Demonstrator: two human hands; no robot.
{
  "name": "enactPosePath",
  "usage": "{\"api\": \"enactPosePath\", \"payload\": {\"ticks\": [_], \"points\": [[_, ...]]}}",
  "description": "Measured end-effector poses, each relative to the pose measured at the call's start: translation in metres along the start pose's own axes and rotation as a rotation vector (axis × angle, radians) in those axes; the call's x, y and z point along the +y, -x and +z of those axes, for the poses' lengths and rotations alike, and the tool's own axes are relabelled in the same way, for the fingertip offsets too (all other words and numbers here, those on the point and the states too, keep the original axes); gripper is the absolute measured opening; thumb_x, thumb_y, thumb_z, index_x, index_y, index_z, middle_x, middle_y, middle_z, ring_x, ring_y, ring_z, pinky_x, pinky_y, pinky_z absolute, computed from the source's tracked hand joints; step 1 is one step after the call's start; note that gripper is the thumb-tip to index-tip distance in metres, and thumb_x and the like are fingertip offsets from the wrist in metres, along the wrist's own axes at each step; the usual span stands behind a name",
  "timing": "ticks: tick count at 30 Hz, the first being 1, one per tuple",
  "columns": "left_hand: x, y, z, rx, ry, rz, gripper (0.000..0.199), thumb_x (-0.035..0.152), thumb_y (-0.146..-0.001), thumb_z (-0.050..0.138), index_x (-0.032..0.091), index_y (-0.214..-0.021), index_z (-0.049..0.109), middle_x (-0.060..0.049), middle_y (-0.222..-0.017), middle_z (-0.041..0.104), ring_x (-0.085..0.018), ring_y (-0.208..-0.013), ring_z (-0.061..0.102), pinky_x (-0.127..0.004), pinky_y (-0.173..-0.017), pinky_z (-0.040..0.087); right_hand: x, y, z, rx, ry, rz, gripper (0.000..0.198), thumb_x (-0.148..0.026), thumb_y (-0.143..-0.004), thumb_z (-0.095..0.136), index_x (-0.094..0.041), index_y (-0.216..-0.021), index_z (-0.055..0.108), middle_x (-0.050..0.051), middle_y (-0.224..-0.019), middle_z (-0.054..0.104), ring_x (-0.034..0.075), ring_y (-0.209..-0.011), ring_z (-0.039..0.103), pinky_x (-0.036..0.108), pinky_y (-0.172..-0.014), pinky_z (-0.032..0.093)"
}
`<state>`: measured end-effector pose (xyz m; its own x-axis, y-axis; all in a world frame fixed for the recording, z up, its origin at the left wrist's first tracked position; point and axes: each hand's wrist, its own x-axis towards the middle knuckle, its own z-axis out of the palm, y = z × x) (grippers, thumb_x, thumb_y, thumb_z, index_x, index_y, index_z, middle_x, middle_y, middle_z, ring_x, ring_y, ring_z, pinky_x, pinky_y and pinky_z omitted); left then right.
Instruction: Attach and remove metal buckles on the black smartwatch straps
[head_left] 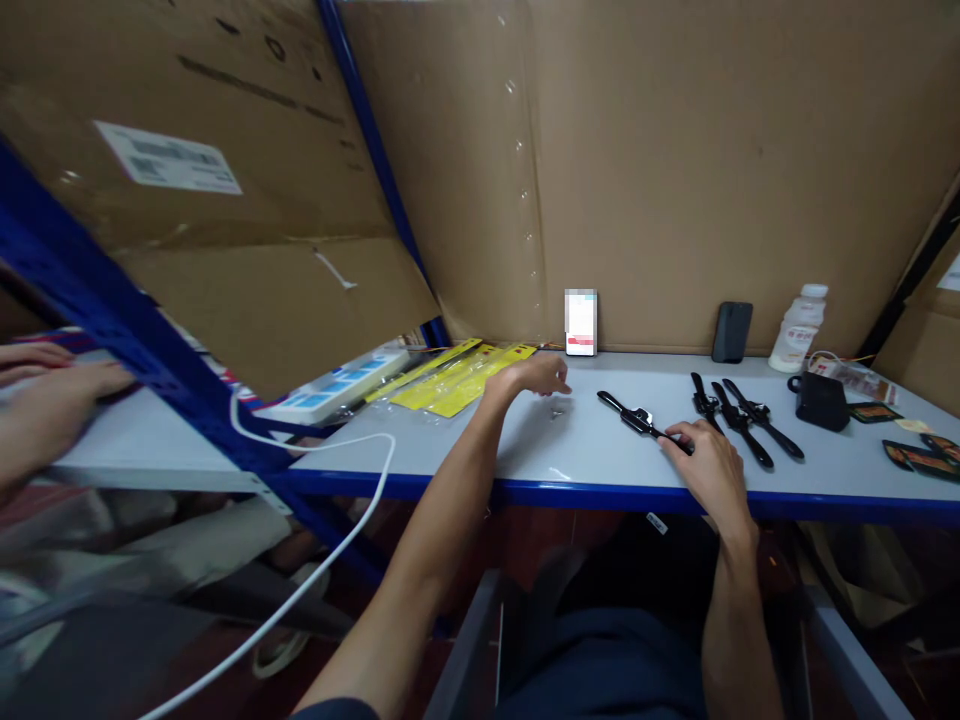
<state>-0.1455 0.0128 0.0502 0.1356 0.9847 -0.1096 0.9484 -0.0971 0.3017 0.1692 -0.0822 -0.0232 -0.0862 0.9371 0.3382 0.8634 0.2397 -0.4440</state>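
A black spokeshave (639, 420) lies slantwise on the grey-white tabletop (600, 465). The fingers of my right hand (705, 462) are closed round its near handle. To the left, my left hand (536, 375) hangs over the table with its fingers curled together; whatever they hold, if anything, is hidden. Just below its fingertips are small shiny metal bits (556, 412), too small to name. Several more black spokeshaves (739, 422) lie side by side beyond my right hand.
Yellow plastic-wrapped cards (465, 380) and a white-and-blue box (341, 385) sit left. A lit phone (580, 322), dark phone (732, 332), bottle (799, 328) and black case (822, 402) stand behind. A white cable (360, 525) hangs at left, near another person's hands (67, 400).
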Motion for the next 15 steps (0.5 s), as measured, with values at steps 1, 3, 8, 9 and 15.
{"api": "enactPosePath", "payload": {"ticks": [1,3,8,9,15], "points": [[-0.002,0.004,-0.001,-0.096,0.029,-0.062,0.018,0.031,-0.074,0.078,0.017,-0.077,0.067,-0.002,-0.062,0.066,-0.016,-0.061,0.062,-0.027,-0.065,0.048,0.0,0.0,0.0,0.0,0.003,0.001,0.021,-0.041,-0.097,0.063,-0.03,-0.107,0.078,0.002,-0.108,0.071,0.021,-0.095,0.066,0.03,-0.073,0.038],[-0.001,0.01,0.0,-0.229,0.08,-0.123,0.022,0.032,-0.071,0.079,0.017,-0.08,0.066,-0.003,-0.063,0.068,-0.018,-0.061,0.064,-0.029,-0.064,0.052,0.0,0.0,-0.001,0.001,0.009,0.002,0.021,-0.04,-0.097,0.063,-0.029,-0.107,0.078,0.002,-0.108,0.071,0.021,-0.094,0.066,0.031,-0.072,0.038],[0.016,0.009,0.011,-0.324,0.059,-0.073,0.017,0.018,-0.064,0.075,0.017,-0.076,0.063,0.0,-0.056,0.063,-0.018,-0.059,0.064,-0.029,-0.061,0.053,0.0,0.0,-0.001,0.006,0.003,-0.002,0.02,-0.04,-0.097,0.063,-0.03,-0.107,0.078,0.002,-0.107,0.072,0.02,-0.094,0.066,0.029,-0.071,0.038],[0.02,0.008,0.014,-0.325,0.051,-0.041,0.015,0.016,-0.063,0.073,0.017,-0.073,0.063,0.001,-0.055,0.062,-0.017,-0.058,0.064,-0.029,-0.061,0.052,-0.001,0.0,-0.001,0.005,0.003,-0.003,0.02,-0.04,-0.097,0.063,-0.03,-0.107,0.078,0.002,-0.108,0.072,0.02,-0.093,0.066,0.029,-0.071,0.038],[0.042,0.0,0.029,-0.227,0.088,0.301,0.004,0.013,-0.066,0.065,0.015,-0.069,0.066,0.003,-0.054,0.061,-0.012,-0.053,0.058,-0.022,-0.055,0.043,-0.002,0.001,-0.002,-0.002,0.018,0.0,0.021,-0.04,-0.097,0.063,-0.03,-0.108,0.078,0.003,-0.107,0.071,0.02,-0.093,0.066,0.029,-0.07,0.038]]}}
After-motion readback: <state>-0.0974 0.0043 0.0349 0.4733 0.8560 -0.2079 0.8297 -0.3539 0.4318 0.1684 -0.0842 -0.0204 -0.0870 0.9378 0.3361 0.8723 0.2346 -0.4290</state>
